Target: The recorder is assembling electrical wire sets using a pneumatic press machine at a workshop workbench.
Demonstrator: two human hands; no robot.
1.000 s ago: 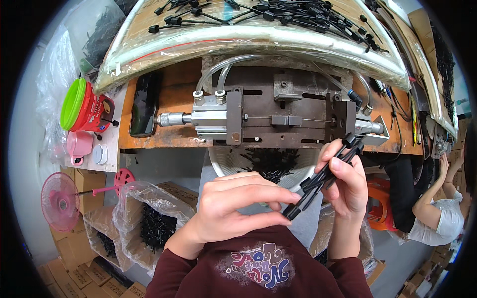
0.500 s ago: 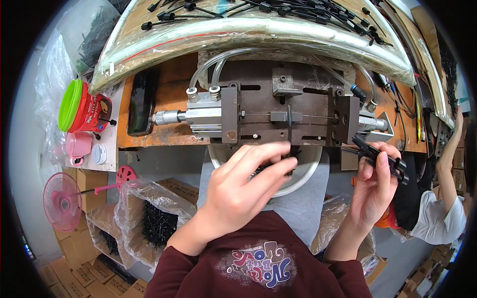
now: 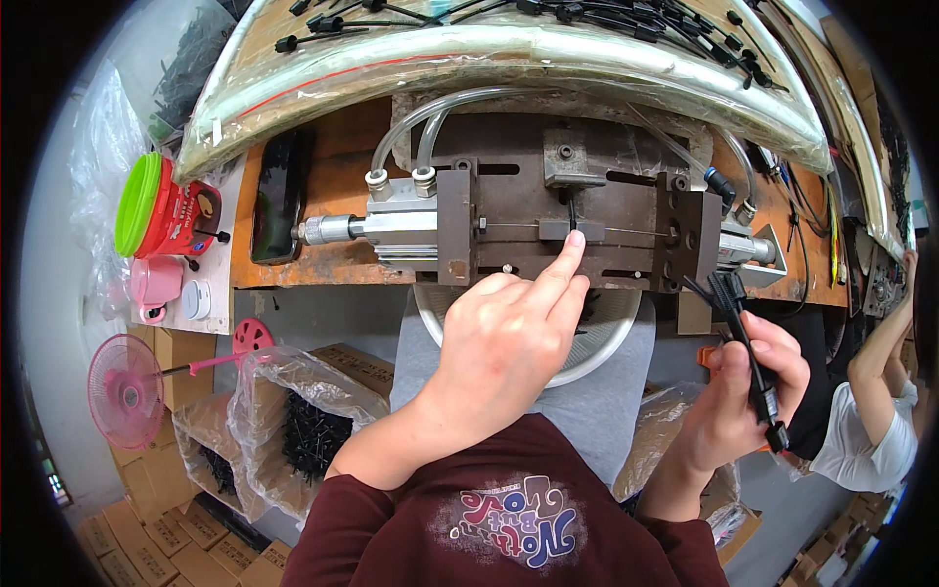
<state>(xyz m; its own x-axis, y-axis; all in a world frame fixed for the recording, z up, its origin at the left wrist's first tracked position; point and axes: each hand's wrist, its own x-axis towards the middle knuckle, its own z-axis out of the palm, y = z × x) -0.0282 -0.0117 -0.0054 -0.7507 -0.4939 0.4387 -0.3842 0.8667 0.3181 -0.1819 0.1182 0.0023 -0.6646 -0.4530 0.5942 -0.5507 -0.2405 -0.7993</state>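
My left hand (image 3: 514,333) reaches over the front of a dark metal fixture (image 3: 528,259), index finger stretched out. That fingertip presses a thin black plastic strip (image 3: 572,210) lying across a small grey block (image 3: 556,231) at the fixture's middle. The strip's far end meets an upright metal stop (image 3: 572,168). Thin rods run to the block from both sides. Off to the right, my right hand (image 3: 748,391) is closed round a bundle of black plastic strips with blocky ends (image 3: 748,347), held up in front of the fixture's right end.
Air cylinders (image 3: 401,227) with clear hoses flank the fixture. A white basket (image 3: 597,367) sits on my lap under the bench edge. Behind is a plastic-wrapped tray (image 3: 489,68) of black strips. A phone (image 3: 281,201), red tub (image 3: 181,210) and pink fan (image 3: 125,391) stand left; another person (image 3: 866,430) is at right.
My left hand has moved forward from above the basket, and its index finger now presses the strip on the block. My right hand has turned the bundle more upright and lowered slightly.
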